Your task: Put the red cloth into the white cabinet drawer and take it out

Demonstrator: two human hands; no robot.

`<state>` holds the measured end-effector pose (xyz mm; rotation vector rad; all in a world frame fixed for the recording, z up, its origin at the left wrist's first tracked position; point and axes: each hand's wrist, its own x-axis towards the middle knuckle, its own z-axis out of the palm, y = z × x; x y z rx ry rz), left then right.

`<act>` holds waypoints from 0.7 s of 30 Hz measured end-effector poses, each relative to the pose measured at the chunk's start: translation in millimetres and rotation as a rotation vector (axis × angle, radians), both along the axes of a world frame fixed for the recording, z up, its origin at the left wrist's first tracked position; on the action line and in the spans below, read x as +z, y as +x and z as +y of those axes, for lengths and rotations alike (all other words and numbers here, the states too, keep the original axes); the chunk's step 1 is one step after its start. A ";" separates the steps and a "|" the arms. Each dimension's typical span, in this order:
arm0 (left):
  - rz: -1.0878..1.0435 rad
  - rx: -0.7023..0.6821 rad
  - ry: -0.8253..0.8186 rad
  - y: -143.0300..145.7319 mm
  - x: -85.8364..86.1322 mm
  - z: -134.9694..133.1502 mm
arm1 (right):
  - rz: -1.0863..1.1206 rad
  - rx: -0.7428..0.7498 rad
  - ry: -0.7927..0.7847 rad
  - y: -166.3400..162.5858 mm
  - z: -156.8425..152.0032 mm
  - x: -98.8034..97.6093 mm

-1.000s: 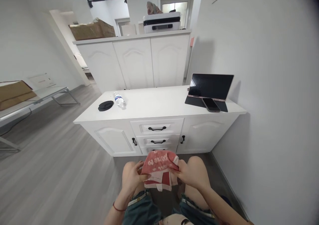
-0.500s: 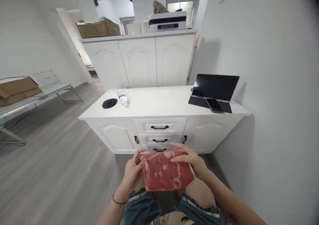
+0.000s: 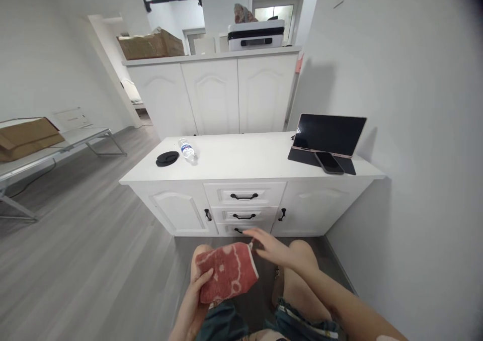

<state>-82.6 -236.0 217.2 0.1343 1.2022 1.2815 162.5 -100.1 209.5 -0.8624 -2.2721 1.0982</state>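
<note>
A folded red towel with pale pink markings [image 3: 226, 272] lies over my left knee. My left hand [image 3: 196, 295] grips its near left edge, thumb on top and fingers underneath. My right hand [image 3: 269, 248] hovers just right of the towel's far corner with fingers stretched out, holding nothing. Both bare knees and dark green shorts show at the bottom of the view.
A white sideboard [image 3: 245, 200] with three drawers stands just ahead, bearing a water bottle [image 3: 186, 150], a black round lid [image 3: 167, 158], a tablet on a stand [image 3: 328, 136] and a phone [image 3: 329, 162]. A taller white cabinet [image 3: 211, 94] stands behind. A bench with cardboard [image 3: 26, 137] is at left.
The towel went from a loose bundle to a flat folded rectangle, then shifted left onto my left knee. My right hand let go of it and opened.
</note>
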 end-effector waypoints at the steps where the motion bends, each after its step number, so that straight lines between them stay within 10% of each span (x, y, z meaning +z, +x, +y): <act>1: 0.021 0.046 -0.002 -6.1 0.5 -2.1 | -0.032 -0.067 0.012 -1.3 17.0 -3.7; 9: 0.045 0.227 -0.057 -16.6 -2.6 -23.0 | -0.300 -0.437 0.137 -46.0 130.0 -27.0; 21: 0.024 0.312 -0.062 -26.3 -21.0 -25.1 | -0.356 -0.673 0.146 -74.7 102.7 -56.2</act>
